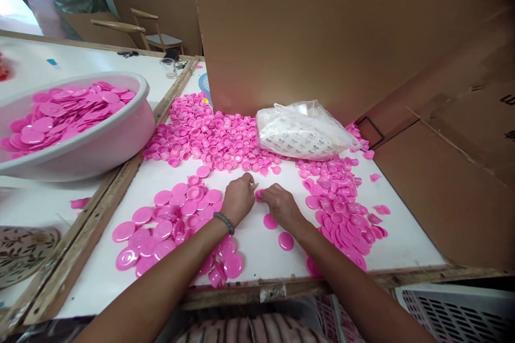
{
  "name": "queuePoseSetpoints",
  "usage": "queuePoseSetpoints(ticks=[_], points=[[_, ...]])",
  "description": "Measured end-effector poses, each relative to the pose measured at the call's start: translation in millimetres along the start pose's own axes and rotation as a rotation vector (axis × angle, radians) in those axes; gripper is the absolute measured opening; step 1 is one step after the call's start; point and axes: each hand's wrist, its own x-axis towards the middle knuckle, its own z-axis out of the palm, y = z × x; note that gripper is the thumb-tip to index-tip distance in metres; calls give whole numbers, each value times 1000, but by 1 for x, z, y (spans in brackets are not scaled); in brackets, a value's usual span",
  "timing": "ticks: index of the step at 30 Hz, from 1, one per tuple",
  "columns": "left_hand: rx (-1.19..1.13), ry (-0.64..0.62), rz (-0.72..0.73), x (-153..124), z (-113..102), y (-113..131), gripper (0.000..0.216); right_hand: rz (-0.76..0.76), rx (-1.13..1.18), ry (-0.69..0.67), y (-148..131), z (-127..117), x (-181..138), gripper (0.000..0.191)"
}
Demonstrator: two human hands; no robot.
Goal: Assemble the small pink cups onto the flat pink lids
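My right hand (282,204) is closed around the edge of a small round pink plastic piece (259,195), just above the middle of the white table (257,257). Close beside it on the left, my left hand (240,197) has its fingers curled together in a pinch; whatever they hold, if anything, is hidden. A beaded bracelet circles the left wrist. Two loose pink discs (286,241) lie below my right hand. To the left of my left hand spreads a group of larger pink discs (163,230), with some small cups among them.
Behind my hands lies a heap of small pink cups (233,139) and a clear plastic bag of printed white pieces (301,131). More pink pieces (341,214) cover the right side. A basin (120,134) of pink discs stands left. Cardboard (341,27) walls the back and right.
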Motion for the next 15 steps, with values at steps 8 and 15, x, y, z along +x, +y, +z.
queuePoseSetpoints(ticks=[8, 15], points=[[-29, -78, -36, 9, 14, 1, 12, 38, -37, -29, 0, -6, 9, 26], [-253, -200, -15, -5, -11, -7, 22, 587, 887, 0, -5, -8, 18, 11]])
